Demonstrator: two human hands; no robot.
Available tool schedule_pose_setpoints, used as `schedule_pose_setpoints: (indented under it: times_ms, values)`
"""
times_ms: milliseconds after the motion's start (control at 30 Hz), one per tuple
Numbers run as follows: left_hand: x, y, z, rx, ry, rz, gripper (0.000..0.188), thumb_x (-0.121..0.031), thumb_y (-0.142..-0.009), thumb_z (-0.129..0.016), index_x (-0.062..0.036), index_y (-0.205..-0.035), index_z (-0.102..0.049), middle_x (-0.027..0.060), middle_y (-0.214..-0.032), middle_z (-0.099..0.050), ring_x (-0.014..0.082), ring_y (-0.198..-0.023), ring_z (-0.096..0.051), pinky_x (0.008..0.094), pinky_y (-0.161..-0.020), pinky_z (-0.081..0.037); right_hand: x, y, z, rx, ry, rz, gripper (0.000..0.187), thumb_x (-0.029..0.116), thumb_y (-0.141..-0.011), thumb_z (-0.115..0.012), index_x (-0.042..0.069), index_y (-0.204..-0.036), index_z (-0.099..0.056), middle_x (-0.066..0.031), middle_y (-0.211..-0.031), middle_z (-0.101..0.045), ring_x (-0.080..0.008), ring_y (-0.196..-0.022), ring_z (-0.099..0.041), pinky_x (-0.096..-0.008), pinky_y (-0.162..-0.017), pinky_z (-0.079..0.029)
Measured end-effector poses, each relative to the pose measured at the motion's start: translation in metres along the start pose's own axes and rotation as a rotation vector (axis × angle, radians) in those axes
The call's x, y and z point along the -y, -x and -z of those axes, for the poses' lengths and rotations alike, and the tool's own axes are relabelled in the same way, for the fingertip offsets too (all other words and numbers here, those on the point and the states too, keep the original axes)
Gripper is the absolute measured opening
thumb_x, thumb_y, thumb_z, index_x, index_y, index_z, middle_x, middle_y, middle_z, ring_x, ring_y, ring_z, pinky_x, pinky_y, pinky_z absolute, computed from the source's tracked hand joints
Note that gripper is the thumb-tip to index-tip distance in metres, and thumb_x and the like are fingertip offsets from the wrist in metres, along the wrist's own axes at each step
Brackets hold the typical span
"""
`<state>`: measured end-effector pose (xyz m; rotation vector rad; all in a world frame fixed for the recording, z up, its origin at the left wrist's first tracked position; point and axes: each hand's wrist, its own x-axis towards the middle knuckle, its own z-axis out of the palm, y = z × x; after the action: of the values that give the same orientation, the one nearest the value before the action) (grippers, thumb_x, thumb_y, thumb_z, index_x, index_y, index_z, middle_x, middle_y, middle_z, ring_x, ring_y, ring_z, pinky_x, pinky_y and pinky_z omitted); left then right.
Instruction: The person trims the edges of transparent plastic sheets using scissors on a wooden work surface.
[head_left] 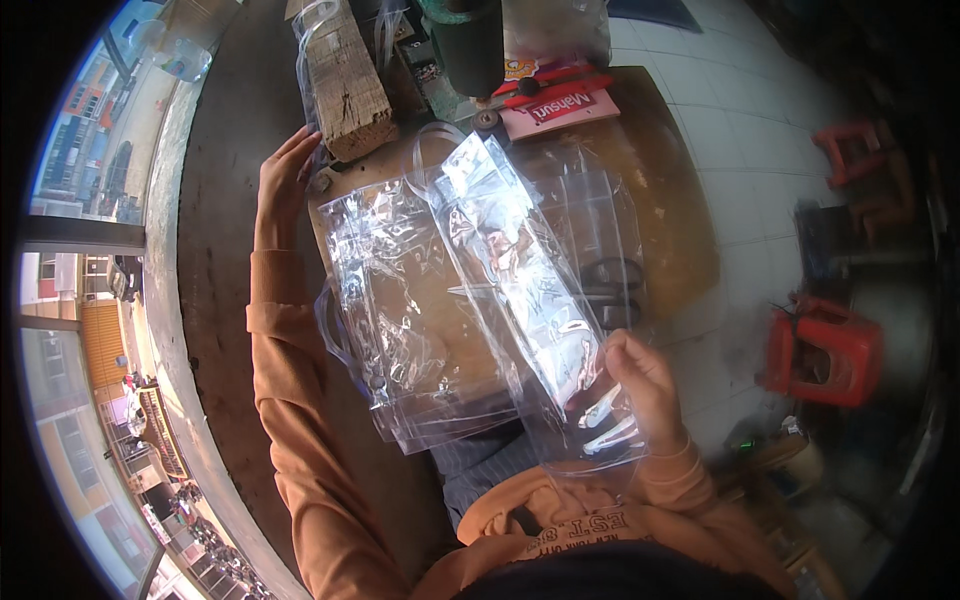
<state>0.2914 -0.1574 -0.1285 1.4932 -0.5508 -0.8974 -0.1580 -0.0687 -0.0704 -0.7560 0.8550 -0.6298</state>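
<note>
My right hand [645, 385] grips the near end of a long clear plastic bag [520, 270], which slants up across the wooden table [670, 230]. Under and left of it lies a stack of clear plastic bags [400, 320] hanging over the table's near edge. My left hand [285, 175] is stretched out to the far left, fingers apart, touching the left edge of the table beside a rough wooden block [345, 80]. It holds nothing. Both arms wear orange sleeves.
Black scissors [610, 285] lie on the table under plastic at the right. A red-and-pink package [555, 100] and a dark green cylinder [470, 45] sit at the back. Red plastic stools [825, 350] stand on the tiled floor to the right. A window runs along the left.
</note>
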Motion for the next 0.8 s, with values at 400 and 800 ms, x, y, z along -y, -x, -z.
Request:
schedule_pose_setpoints:
  times_ms: [400, 800]
  values:
    - [-0.038, -0.008, 0.082, -0.819, -1.020, -0.893, 0.030, -0.037, -0.078, -0.070, -0.0081, -0.087, -0.070, 0.0022, -0.071, -0.063, 0.0139, -0.061, -0.056, 0.0276, -0.062, -0.046, -0.008, -0.001, 0.001, 0.046, 0.008, 0.023, 0.019, 0.013, -0.097, -0.045, 0.004, -0.082, -0.053, 0.0084, -0.067, -0.038, 0.0006, -0.059, -0.029, -0.0156, -0.053, -0.025]
    - [-0.239, 0.125, 0.202, -0.849, -0.560, -1.141, 0.029, -0.023, -0.088, -0.063, -0.0032, -0.108, -0.060, 0.0064, -0.077, -0.065, 0.0062, -0.053, -0.045, 0.0200, -0.047, -0.035, -0.015, -0.005, 0.014, 0.101, 0.252, 0.132, 0.017, 0.014, -0.096, -0.048, 0.003, -0.086, -0.055, 0.0050, -0.069, -0.049, -0.0001, -0.061, -0.039, -0.0164, -0.054, -0.032]
